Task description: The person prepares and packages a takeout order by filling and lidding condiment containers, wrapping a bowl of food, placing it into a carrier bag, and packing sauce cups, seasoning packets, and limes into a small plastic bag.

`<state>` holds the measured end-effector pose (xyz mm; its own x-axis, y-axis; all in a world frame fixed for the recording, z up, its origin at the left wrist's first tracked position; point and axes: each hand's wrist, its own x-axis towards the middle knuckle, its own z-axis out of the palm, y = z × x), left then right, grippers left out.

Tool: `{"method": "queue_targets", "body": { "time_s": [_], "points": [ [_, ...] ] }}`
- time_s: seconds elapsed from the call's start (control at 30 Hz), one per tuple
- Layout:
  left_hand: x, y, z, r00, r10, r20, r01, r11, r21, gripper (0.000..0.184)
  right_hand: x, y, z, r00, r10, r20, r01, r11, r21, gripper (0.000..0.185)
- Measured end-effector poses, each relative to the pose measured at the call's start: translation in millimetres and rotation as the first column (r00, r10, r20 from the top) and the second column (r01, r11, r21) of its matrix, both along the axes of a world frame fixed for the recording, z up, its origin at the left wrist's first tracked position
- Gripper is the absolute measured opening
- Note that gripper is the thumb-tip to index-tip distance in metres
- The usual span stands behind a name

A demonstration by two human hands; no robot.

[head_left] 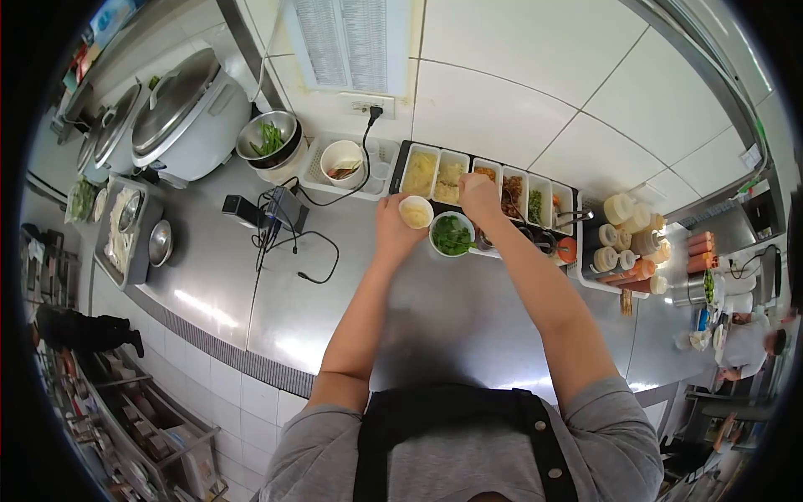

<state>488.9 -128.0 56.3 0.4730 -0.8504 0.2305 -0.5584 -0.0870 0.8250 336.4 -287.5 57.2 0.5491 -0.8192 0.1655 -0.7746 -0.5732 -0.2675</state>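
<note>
My left hand (395, 226) is wrapped round a small cup (416, 219) with pale yellow contents, just in front of the topping trays. My right hand (479, 199) is closed above the row, near a white tray of pale yellow chopped food (451, 178). What its fingers hold, if anything, is hidden. Left of that tray is another tray with yellow shreds (420, 171). Between my hands stands a white bowl of green leaves (452, 235). Further right are trays of brown bits (512, 194) and chopped greens (535, 206).
Black cables and a dark box (287, 209) lie on the steel counter (335, 309) to the left. Large lidded cookers (196, 117) stand behind, beside steel bowls (268, 138). Squeeze bottles (623, 238) fill a white basket at right. A co-worker (747, 347) is at far right.
</note>
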Motion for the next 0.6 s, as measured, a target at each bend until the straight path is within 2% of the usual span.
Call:
{"method": "queue_targets", "body": {
  "time_s": [0.07,0.17,0.3,0.33,0.43,0.53,0.6],
  "points": [
    [3,4,1,1.0,0.011,-0.004,-0.011,1.0,-0.002,0.067,-1,-9,-6,0.986,-0.025,0.164,0.018,0.999,0.043,0.018],
    [2,7,7,1.0,0.02,-0.021,-0.021,1.0,-0.008,0.067,-18,-22,-3,0.952,-0.156,0.265,0.076,0.955,0.287,0.015],
    [-7,0,13,0.998,-0.005,-0.058,0.004,1.0,-0.022,0.069,-33,-16,10,0.757,-0.525,0.389,0.22,0.766,0.605,0.015],
    [-8,-3,15,0.997,-0.015,-0.075,0.014,1.0,-0.015,0.069,-37,-10,24,0.723,-0.599,0.344,0.219,0.672,0.708,0.016],
    [-10,-18,11,0.998,0.0,-0.06,0.0,1.0,-0.008,0.069,-54,-22,7,0.715,-0.556,0.424,0.171,0.727,0.665,0.016],
    [-11,-35,4,0.999,-0.014,-0.051,0.014,1.0,0.006,0.071,-57,-10,29,0.649,-0.562,0.514,0.08,0.721,0.688,0.017],
    [-12,-43,0,0.998,-0.035,-0.057,0.034,0.999,-0.016,0.072,-55,3,40,0.736,-0.375,0.563,0.053,0.861,0.505,0.016]
  ]
}}
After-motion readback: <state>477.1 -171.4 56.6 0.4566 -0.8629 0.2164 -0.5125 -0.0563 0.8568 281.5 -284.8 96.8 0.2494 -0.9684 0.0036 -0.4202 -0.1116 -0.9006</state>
